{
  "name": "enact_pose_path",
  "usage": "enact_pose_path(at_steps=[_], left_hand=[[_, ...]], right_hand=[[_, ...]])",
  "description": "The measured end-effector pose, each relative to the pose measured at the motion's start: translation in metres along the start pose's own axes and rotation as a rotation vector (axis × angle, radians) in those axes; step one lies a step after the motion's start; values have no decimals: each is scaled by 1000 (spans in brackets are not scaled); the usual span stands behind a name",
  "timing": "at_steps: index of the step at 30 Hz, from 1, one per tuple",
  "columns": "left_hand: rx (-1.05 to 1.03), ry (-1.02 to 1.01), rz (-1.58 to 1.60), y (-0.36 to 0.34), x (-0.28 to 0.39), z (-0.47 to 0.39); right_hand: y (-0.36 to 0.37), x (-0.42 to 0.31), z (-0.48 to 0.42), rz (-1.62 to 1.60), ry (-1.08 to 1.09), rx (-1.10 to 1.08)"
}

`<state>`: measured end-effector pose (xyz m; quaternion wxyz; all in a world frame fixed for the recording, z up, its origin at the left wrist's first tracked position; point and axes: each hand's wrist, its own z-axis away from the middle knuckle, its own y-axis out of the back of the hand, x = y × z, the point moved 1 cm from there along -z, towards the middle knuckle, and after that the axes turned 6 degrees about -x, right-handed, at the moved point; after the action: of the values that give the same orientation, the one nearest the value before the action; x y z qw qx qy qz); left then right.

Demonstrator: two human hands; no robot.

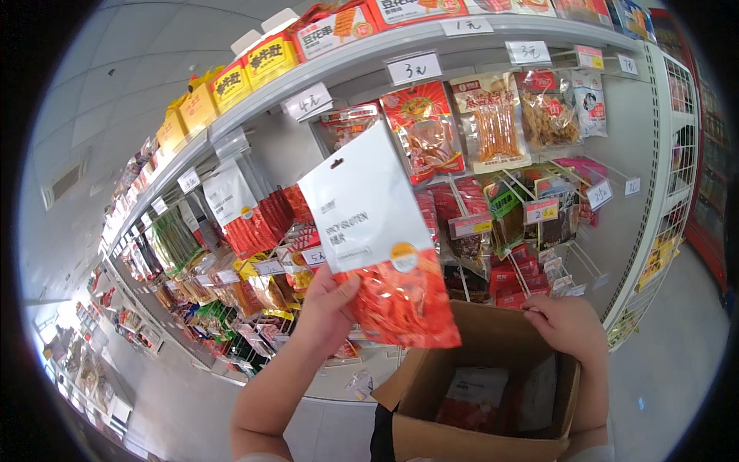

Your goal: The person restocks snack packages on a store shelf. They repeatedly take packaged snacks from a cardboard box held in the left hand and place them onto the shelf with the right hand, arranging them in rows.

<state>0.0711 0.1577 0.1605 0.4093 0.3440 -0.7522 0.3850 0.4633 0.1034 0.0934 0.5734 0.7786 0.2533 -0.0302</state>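
A white and red snack packet (pixel 381 248) is held up tilted in my left hand (pixel 332 309), its thumb on the front near the left edge. My right hand (pixel 563 323) grips the upper rim of an open cardboard box (pixel 485 433) in front of me. Inside the box lie a similar packet (pixel 476 392) and, at its right, another packet partly in shadow. Left of the held packet, a row of white and red packets (pixel 242 202) hangs on the shelf rack. A red snack packet (pixel 424 133) hangs just behind its upper right.
A long shelf unit (pixel 456 29) holds yellow and red boxes on top and hooks with snack bags below. Price tags (pixel 599 195) stick out on hook ends. A white wire grid (pixel 672 150) closes the right end. Floor (pixel 323 427) shows below; a small bag (pixel 359 385) lies on the bottom shelf.
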Motion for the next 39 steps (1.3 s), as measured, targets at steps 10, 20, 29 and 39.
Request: enact_pose_path(at_steps=[10, 20, 29, 39], left_hand=[[367, -307, -224, 112, 81, -24], [406, -338, -268, 145, 119, -34], [427, -290, -308, 148, 125, -40], [460, -221, -374, 179, 105, -76]], right_hand=[[-9, 22, -8, -32, -27, 10], [-20, 20, -22, -3, -47, -29], [-24, 19, -29, -14, -42, -37], [-27, 20, -36, 10, -51, -67]])
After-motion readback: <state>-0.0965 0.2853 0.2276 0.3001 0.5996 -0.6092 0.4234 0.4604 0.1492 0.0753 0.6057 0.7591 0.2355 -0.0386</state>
